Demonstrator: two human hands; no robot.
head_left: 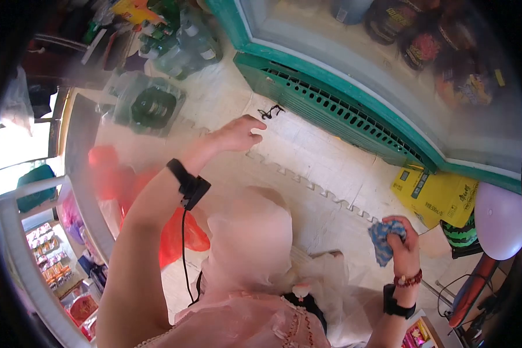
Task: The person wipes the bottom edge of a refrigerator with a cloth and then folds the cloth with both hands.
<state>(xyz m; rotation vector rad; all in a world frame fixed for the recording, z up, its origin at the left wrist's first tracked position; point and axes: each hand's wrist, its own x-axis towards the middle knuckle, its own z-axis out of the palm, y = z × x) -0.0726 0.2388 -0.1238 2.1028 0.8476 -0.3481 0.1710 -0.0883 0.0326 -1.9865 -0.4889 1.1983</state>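
My left hand (240, 134) reaches forward over the floor, thumb and forefinger apart with nothing between them. Just past its fingertips is a small tangled black cord-like thing (271, 111), apart from the fingers as far as I can see. On the right, my right hand (406, 243) grips a crumpled blue-and-white checked cloth (385, 238) between thumb and fingers. A black strap with a box and cable sits on my left forearm, and a dark red bead bracelet (408, 281) circles my right wrist.
A green-framed glass-door fridge (336, 124) with bottles inside stands ahead. Plastic-wrapped bottles (153, 107) are at the upper left, red plastic bags (182, 235) beside my left arm. A yellow bag (438, 194) and a white balloon (500, 220) are at the right.
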